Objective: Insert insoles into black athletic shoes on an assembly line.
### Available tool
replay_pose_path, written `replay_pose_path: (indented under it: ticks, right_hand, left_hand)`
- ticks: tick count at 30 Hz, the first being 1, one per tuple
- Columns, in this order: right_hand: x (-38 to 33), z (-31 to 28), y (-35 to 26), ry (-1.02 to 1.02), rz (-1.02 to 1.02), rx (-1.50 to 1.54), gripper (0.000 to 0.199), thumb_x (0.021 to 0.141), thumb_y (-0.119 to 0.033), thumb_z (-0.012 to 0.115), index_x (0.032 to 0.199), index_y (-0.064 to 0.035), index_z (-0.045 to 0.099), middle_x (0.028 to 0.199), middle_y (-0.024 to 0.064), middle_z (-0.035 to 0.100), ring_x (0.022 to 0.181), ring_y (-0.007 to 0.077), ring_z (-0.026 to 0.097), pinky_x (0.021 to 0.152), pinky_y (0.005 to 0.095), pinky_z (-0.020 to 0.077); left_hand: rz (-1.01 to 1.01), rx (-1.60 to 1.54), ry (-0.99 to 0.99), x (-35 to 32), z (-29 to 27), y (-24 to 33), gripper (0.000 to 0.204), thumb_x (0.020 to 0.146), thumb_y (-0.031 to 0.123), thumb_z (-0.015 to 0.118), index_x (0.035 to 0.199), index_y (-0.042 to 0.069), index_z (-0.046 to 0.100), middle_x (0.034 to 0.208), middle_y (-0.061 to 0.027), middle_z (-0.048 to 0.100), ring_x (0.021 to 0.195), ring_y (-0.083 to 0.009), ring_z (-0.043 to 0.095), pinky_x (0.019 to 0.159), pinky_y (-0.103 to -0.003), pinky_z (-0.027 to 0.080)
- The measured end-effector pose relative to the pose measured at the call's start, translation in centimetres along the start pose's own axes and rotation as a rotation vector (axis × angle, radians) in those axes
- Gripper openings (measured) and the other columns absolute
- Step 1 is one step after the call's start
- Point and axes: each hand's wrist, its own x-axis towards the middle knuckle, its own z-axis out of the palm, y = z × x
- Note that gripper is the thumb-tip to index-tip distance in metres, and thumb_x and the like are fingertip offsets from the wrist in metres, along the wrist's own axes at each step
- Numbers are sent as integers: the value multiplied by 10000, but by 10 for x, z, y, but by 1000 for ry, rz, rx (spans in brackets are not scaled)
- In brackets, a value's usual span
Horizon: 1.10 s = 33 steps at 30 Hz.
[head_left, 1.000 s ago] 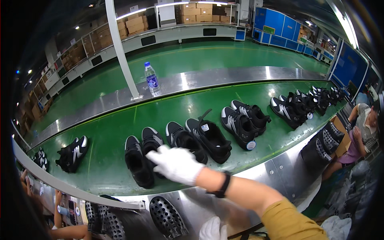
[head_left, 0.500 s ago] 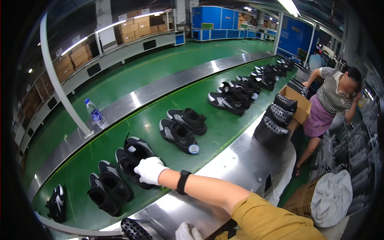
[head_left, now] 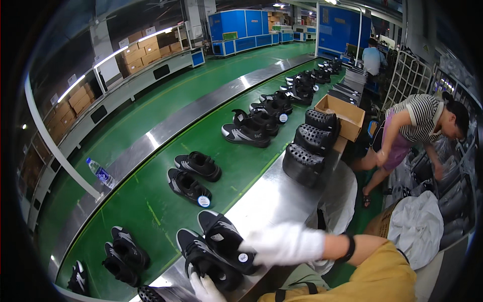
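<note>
1. At the near edge of the long green conveyor belt (head_left: 151,211), a pair of black sneakers with grey tongues (head_left: 216,249) lies half on the belt and half on the steel side ledge (head_left: 271,196).
2. The right hand in a white glove (head_left: 282,244) reaches in from the right and lies against the right shoe of this pair; it is blurred, so I cannot tell whether its fingers close on the shoe or rest flat.
3. The left hand in a white glove (head_left: 204,288) comes up from the bottom edge and touches the left shoe's near end, fingers curled against it; a firm grip cannot be confirmed.
4. Farther along the belt sits a second black sneaker pair with a round white tag (head_left: 193,176), then a third pair with grey side panels (head_left: 251,128), with more pairs beyond.
5. To the left, another black pair (head_left: 123,254) sits near the belt's end.
6. A clear plastic water bottle with a blue cap (head_left: 100,173) lies on the far steel rail.
7. On the ledge stand black perforated shoe moulds (head_left: 309,151) and an open cardboard box (head_left: 342,113).
8. At the right, a person in a striped shirt (head_left: 417,126) bends over.
</note>
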Motion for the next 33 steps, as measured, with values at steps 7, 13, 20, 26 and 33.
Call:
replay_pose_path:
  ticks: [7, 13, 20, 26, 33]
  right_hand:
    - [-78, -134, 136, 319, 324, -715, 341, 738, -27, 687, 1053, -157, 684, 1064, 137, 598, 972, 349, 612, 852, 443, 526]
    - [-74, -138, 170, -9, 429, -677, 304, 789, -11, 608, 1048, -158, 667, 1008, 158, 593, 951, 376, 614, 821, 460, 520]
    - [-101, -162, 118, 352, 210, -843, 242, 750, -52, 642, 987, -65, 595, 1088, 161, 587, 1042, 377, 593, 858, 450, 507]
    - [-44, -74, -6, 356, -165, -132, 218, 799, -71, 710, 1008, -54, 653, 1180, 185, 610, 1060, 363, 633, 913, 428, 533]
    - [-28, 5, -46, 203, -148, 379, 613, 733, -233, 841, 1257, -35, 591, 1157, 219, 636, 1006, 368, 666, 861, 400, 549]
  left_hand:
    - [341, 274, 272, -25, -12, 8, 257, 1013, 140, 533, 1163, -31, 653, 1164, -208, 662, 1068, -378, 615, 964, -456, 480]
    - [408, 103, 202, -20, -4, 63, 255, 955, 116, 622, 1148, -49, 646, 1123, -224, 663, 1052, -411, 614, 959, -468, 479]
    - [559, 267, 301, -14, -11, 85, 315, 957, 143, 631, 1205, -51, 631, 1127, -224, 661, 1088, -413, 606, 977, -466, 474]
    - [52, -1049, -134, 5, -10, 124, 1315, 595, 424, 958, 1555, -31, 183, 1546, -222, 344, 1417, -377, 383, 1093, -461, 407]
    - [-237, -1329, -119, -1, -21, 133, 772, 772, -87, 617, 1477, 36, 325, 1110, -108, 589, 1002, -246, 630, 922, -406, 536]
